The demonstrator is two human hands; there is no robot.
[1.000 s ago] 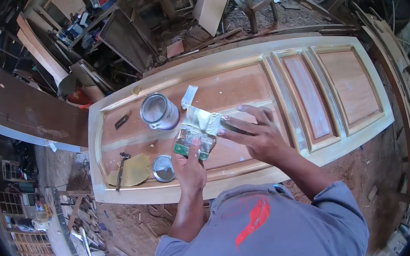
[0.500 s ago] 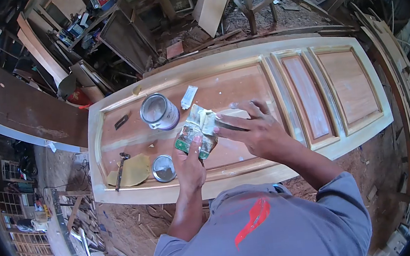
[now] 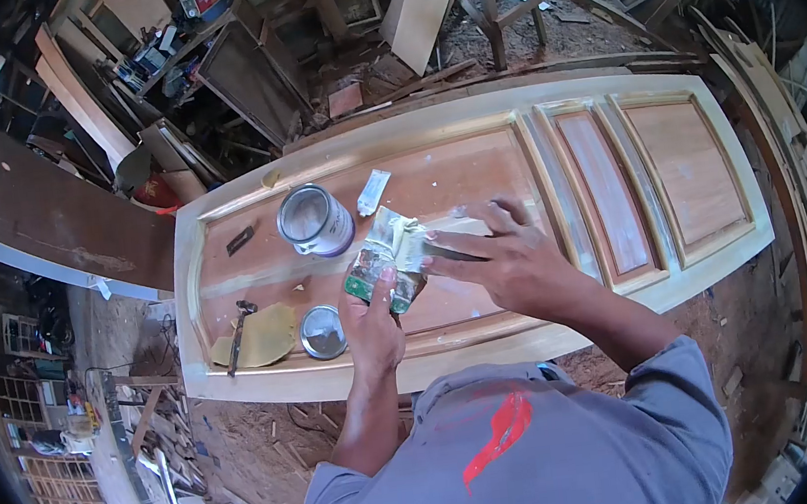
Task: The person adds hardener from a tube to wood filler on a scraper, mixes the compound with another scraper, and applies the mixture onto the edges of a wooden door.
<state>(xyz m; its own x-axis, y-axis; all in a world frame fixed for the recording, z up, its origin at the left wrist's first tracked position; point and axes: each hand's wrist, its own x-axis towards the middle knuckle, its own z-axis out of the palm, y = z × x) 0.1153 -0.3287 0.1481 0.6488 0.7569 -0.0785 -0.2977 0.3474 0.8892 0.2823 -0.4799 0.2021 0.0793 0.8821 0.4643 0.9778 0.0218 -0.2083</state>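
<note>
My left hand (image 3: 373,331) grips a flat, stained board (image 3: 361,281) with a green edge, its thumb on top. Pale cream paste (image 3: 406,237) lies on the board's upper part. At the right of the paste, my right hand (image 3: 513,265) pinches a dark, thin blade-like tool (image 3: 450,247), mostly hidden by its fingers. Both hands are above a panelled wooden door (image 3: 474,171). On the door stand an open metal can (image 3: 314,220), a white tube (image 3: 374,192) and a round lid (image 3: 322,332).
A hammer (image 3: 239,338) lies on yellow sandpaper (image 3: 270,337) at the door's left, below a small dark block (image 3: 240,240). A brown board (image 3: 46,216) stands close at the left. Long planks (image 3: 793,172) lean at the right. Wood scraps cover the floor.
My right hand and the tool have shifted very slightly over the paste. My left hand and the board are almost unmoved.
</note>
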